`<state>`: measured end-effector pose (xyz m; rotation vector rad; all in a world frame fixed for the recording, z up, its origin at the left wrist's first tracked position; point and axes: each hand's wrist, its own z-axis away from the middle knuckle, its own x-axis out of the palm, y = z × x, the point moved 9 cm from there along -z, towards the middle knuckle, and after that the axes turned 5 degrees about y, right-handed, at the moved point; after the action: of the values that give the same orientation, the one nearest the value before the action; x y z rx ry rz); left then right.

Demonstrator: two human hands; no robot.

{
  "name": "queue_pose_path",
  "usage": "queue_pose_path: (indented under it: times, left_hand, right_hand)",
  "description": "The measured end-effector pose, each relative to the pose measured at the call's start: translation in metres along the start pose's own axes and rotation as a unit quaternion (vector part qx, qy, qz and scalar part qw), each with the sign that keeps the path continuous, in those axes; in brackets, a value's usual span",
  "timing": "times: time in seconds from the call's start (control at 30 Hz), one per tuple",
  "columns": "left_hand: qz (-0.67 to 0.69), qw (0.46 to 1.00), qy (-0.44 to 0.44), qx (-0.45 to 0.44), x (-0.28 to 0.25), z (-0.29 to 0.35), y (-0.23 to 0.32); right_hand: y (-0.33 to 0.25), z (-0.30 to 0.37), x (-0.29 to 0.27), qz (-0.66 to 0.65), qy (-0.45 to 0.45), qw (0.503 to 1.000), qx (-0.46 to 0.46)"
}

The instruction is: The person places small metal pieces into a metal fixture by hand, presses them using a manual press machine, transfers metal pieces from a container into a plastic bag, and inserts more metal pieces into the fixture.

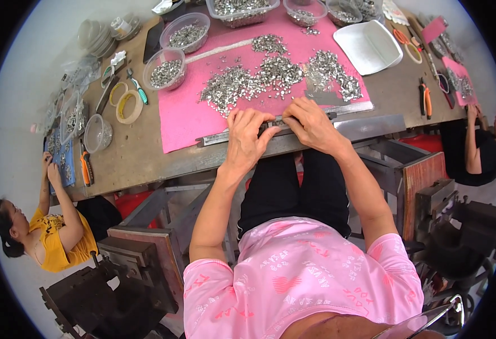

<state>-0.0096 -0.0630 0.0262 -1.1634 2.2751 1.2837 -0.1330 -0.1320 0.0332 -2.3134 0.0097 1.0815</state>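
Note:
Small silvery metal pieces (228,89) lie in several loose piles on a pink mat (174,127) in front of me. Along the mat's near edge runs a narrow metal strip (214,138), with darker bar-like parts showing between and beside my fingers. My left hand (247,138) is closed on the strip, thumb and fingertips pinched together. Close by on the right, my right hand (314,127) also pinches it, fingers bent down over the top. Whatever small part sits under the fingertips is hidden. A flat grey metal plate (372,127) juts out beyond my right hand.
Clear tubs of metal pieces (186,33) line the far side, beside a white tray (367,46). Tape rolls (129,107), a green-handled tool (137,86) and orange-handled pliers (86,166) lie left; more orange-handled pliers (425,99) lie right. Co-workers sit at both ends.

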Motion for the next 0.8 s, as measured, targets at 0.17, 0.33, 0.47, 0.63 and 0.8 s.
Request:
queue_pose_path:
  times: [0.17,0.33,0.47,0.63,0.8]
  left_hand:
    - [-0.001,1.0,0.004,-0.002,0.002,0.001,0.0]
    - [-0.015,1.0,0.024,0.013,0.004,0.002,0.002]
    - [-0.017,0.999,0.031,0.01,0.004,0.003,0.001]
    - [-0.02,0.998,0.052,0.02,0.002,0.005,0.001]
    - [-0.024,0.998,0.054,0.017,0.002,0.005,0.002]
  right_hand:
    - [0.018,-0.02,-0.002,-0.02,0.068,0.997,0.015]
    - [0.027,-0.035,0.012,0.069,0.076,0.995,-0.009]
    - [0.022,-0.034,0.011,0.08,0.067,0.994,-0.015]
    - [0.012,-0.011,-0.008,-0.019,0.037,0.998,0.051]
    - [0.007,0.009,-0.011,-0.029,0.038,0.996,0.078]
